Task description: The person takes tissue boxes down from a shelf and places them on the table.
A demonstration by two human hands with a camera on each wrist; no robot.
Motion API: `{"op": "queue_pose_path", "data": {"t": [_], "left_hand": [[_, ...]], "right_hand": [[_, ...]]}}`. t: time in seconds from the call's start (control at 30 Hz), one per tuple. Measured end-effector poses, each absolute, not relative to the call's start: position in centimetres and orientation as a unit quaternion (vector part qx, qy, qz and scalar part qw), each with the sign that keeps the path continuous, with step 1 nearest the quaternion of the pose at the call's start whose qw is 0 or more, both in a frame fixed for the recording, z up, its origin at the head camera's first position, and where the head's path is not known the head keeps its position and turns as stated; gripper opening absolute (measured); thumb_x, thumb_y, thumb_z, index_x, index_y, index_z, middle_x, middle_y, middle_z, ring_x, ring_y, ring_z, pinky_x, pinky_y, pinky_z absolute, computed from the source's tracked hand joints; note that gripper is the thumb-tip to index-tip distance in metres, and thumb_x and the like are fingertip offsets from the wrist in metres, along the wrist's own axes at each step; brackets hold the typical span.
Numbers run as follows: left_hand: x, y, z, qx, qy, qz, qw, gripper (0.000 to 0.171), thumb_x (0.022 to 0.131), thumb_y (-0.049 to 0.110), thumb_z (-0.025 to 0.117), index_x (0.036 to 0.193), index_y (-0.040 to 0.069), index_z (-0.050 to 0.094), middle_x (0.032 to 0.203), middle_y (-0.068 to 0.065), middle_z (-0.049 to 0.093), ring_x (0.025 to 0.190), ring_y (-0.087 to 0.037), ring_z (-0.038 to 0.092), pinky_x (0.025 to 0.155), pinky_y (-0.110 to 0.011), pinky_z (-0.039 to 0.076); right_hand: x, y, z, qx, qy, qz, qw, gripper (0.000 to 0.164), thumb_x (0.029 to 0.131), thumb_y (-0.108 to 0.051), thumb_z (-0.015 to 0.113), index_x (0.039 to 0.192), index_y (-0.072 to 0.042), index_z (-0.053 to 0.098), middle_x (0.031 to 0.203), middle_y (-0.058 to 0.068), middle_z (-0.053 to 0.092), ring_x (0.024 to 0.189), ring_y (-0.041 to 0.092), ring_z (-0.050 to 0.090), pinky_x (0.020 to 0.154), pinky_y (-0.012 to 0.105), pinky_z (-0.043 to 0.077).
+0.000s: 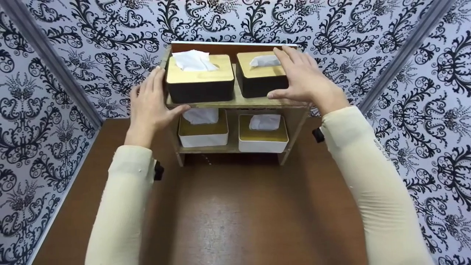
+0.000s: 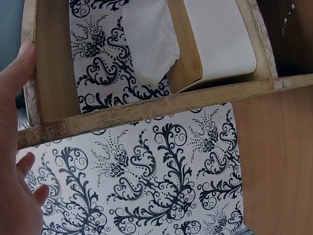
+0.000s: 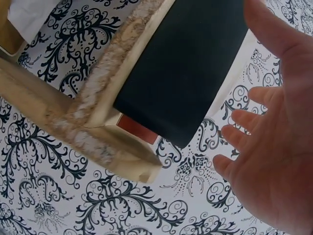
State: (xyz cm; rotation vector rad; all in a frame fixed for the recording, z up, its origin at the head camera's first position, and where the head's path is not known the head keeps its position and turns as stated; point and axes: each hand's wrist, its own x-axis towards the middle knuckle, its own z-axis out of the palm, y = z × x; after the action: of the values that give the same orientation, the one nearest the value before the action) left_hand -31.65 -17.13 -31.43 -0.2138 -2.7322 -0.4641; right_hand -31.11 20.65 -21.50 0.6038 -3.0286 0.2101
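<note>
Dark tissue box (image 1: 262, 87) at top right corner of shelf (image 1: 239, 103); spread right hand (image 1: 304, 79) nearer, left hand (image 1: 150, 101) spread at left edge

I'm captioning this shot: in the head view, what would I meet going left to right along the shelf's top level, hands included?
Left hand, first black-sided tissue box, second black-sided tissue box, right hand.
</note>
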Motion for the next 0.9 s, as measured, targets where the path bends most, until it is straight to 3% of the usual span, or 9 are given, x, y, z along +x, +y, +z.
{"op": "queue_pose_path", "data": {"t": [0.37,0.63,0.9], "left_hand": [[-31.8,-17.1,-31.6,-0.075,-0.967,-0.164,0.18,0.119,0.071,0.078,0.062,0.158,0.019,0.006,0.166,0.001,0.004,0.151,-0.026,0.017,0.12,-0.061,0.012],[-31.8,-16.9,-31.8,-0.079,-0.965,-0.17,0.183,0.117,0.073,0.076,0.064,0.157,0.017,0.008,0.166,-0.001,0.007,0.151,-0.025,0.019,0.12,-0.057,0.017],[-31.8,-17.0,-31.7,-0.078,-0.964,-0.174,0.185,0.117,0.072,0.075,0.065,0.157,0.017,0.009,0.166,-0.001,0.006,0.15,-0.026,0.02,0.119,-0.057,0.019]], "right_hand": [[-34.3,19.5,-19.8,0.206,-0.977,0.051,-0.013,0.116,0.075,-0.072,0.064,0.158,-0.018,0.003,0.165,0.011,0.0,0.152,0.037,0.0,0.121,0.059,-0.008],[-36.2,18.4,-19.6,0.253,-0.964,0.075,-0.025,0.108,0.075,-0.068,0.069,0.156,-0.017,0.02,0.163,0.009,0.02,0.151,0.034,0.017,0.124,0.054,0.01],[-38.1,17.8,-20.4,0.244,-0.966,0.079,-0.038,0.096,0.083,-0.072,0.053,0.156,-0.019,0.021,0.163,0.01,0.022,0.151,0.033,0.018,0.124,0.053,0.012]]}}
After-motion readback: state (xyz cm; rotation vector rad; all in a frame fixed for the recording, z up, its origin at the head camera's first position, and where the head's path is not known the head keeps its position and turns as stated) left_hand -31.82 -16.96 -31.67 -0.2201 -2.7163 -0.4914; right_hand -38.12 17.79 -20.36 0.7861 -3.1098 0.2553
